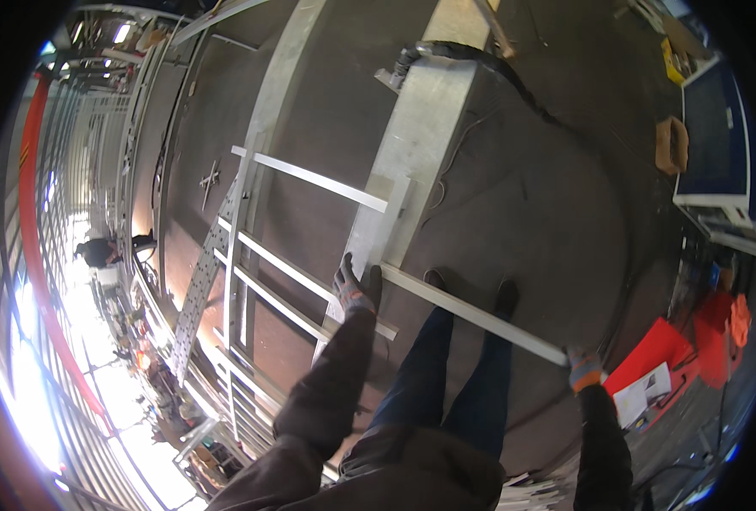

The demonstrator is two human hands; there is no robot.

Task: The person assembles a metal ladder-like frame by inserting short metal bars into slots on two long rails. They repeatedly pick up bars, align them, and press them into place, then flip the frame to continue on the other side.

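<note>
I stand on a dark workshop floor and look down past my legs and shoes. My gloved left hand [351, 288] rests on a wide grey metal beam [420, 136], next to the near end of a long pale metal bar [471, 313]. My gloved right hand [584, 368] grips the other end of that bar. The bar runs level in front of my shins. To the left lies a ladder-like metal frame [263, 255] with several cross rungs. Whether the left hand closes on the bar is hidden.
A perforated metal strip [197, 285] leans beside the frame. A black hose [514, 81] crosses the beam's far end. A red sheet with papers [650, 366] lies at the right, a blue-and-white machine [718, 145] beyond. Another person [101, 251] crouches far left.
</note>
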